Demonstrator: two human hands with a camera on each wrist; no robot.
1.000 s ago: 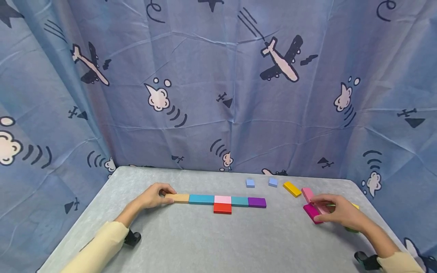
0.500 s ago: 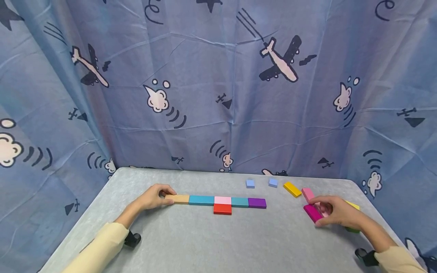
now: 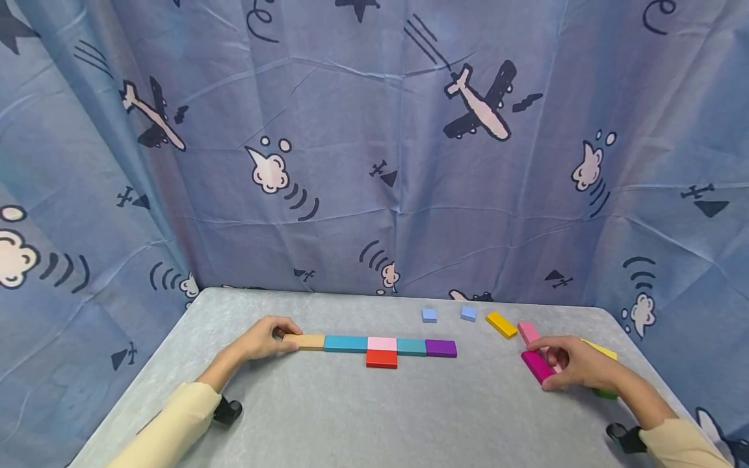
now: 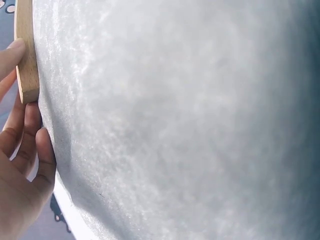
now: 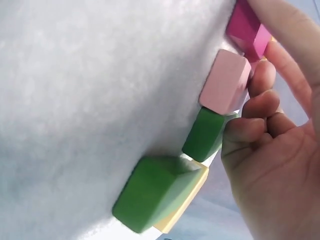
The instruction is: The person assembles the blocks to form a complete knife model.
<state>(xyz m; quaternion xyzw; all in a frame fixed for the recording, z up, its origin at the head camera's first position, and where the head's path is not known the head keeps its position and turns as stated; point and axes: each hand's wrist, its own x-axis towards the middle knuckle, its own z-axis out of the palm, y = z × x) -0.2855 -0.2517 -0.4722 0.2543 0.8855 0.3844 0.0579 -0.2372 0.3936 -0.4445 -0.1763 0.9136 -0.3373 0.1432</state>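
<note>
My left hand [image 3: 257,339] pinches the plain wooden block [image 3: 311,342] at the left end of a row, thumb on the near side. In the left wrist view the thumb lies against this wooden block [image 4: 29,70]. Rightward the row continues with a long blue block [image 3: 345,344], a pale pink block [image 3: 381,343], a teal block [image 3: 411,347] and a purple block [image 3: 441,348]. A red block [image 3: 381,359] touches the pink one's near side. My right hand [image 3: 585,365] grips a magenta block [image 3: 536,367] by its ends, its other fingers curled.
Around the right hand lie a pink block [image 3: 528,332], a yellow block [image 3: 601,349] and green blocks [image 5: 145,195], partly hidden in the head view. Farther back are an orange-yellow block [image 3: 501,324] and two small blue blocks [image 3: 429,315]. A printed curtain [image 3: 328,247] hangs behind the table [image 3: 328,416].
My right thumb has slid from the magenta block's top to its near end, and the hand has shifted slightly, showing more of the yellow block. The left hand stays put.
</note>
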